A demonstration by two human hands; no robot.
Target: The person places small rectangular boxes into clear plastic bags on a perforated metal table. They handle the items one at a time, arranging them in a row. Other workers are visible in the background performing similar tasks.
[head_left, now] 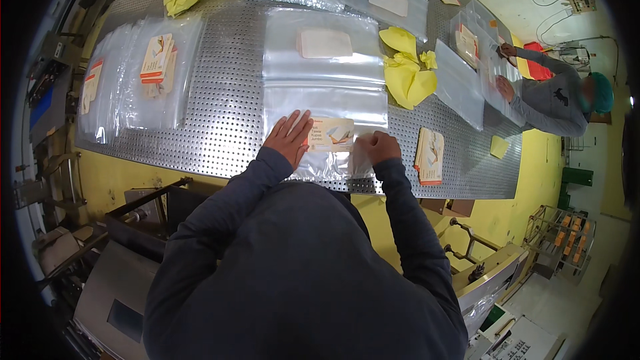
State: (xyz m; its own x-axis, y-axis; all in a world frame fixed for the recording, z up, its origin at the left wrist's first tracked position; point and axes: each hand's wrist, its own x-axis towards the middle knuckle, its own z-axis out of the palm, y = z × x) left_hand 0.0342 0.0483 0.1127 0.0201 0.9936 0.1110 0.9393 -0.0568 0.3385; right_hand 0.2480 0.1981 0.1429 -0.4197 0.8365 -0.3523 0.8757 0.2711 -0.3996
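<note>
In front of me lies a clear plastic bag (pixel 277 110) with a printed label (pixel 333 135) near its front edge. My left hand (pixel 291 137) is open, its fingers stretched flat over the bag and against the label's left end. Just beyond the label's right end, my right hand (pixel 379 147) is closed with fingertips pinched, low over the bag. What it pinches, if anything, is too small to make out. Farther up, on another clear bag (pixel 280 30), rests a pale label (pixel 325 43) with an orange edge.
A stack of printed labels (pixel 432 155) lies right of my right hand. Crumpled yellow paper (pixel 408 70) sits behind it. Stacked clear bags with labels (pixel 158 60) cover the left of the perforated metal table (pixel 223 87). Across the right end, a co-worker (pixel 553 93) handles a clear box.
</note>
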